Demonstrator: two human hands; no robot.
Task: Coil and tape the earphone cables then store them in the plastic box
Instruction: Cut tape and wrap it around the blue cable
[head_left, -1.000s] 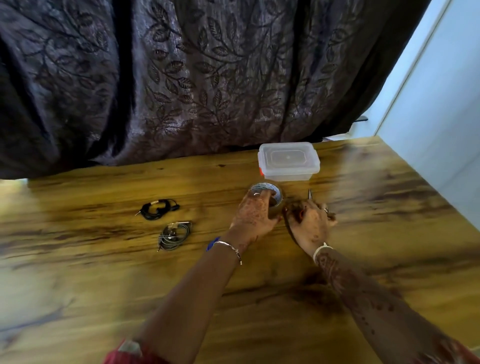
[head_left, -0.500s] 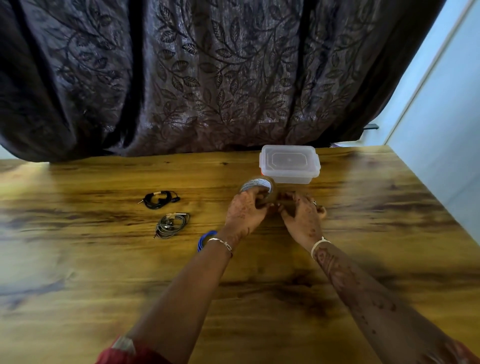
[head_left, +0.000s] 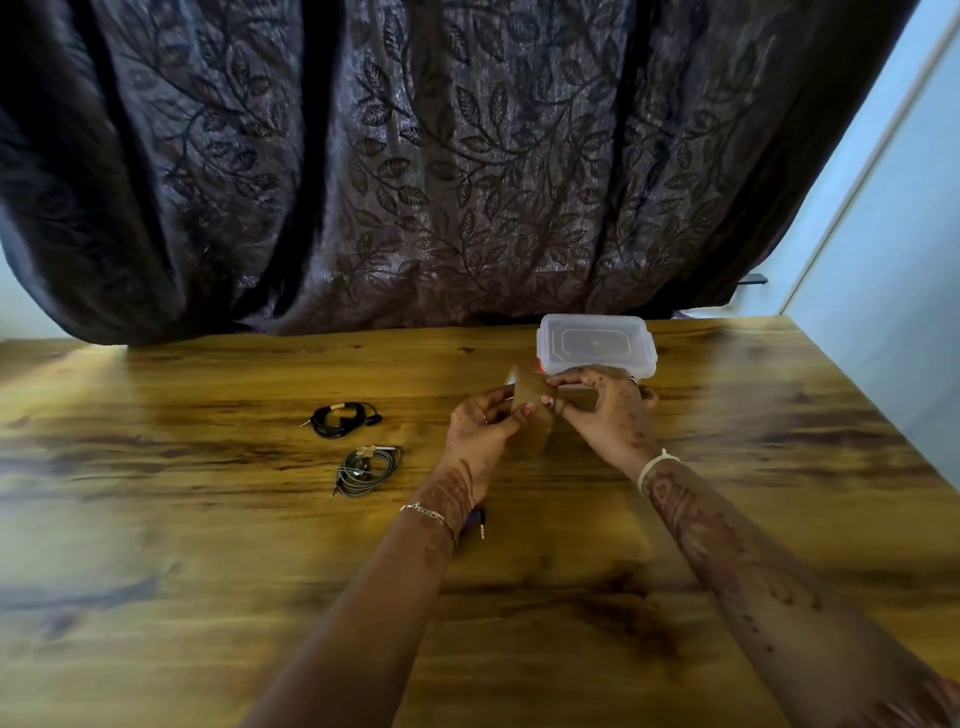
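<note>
— So where are the earphones?
— A black coil (head_left: 340, 420) and a grey coil (head_left: 366, 467) lie on the tabletop (head_left: 208, 571), left of the hands; the lidded plastic box (head_left: 597, 345) sits just beyond.
— And the hands?
— The left hand (head_left: 480, 431) grips the tape roll (head_left: 532, 415), and the right hand (head_left: 608, 410) pinches its edge. Peel a short strip, kept taut. No writing is readable.

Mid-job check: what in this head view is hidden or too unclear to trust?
Head view, blue cable: left wrist covers all but its plug.
Head view, plastic box contents: shut cloudy lid hides them.
Head view, tape roll: blurred, partly covered by left hand and right hand.
</note>
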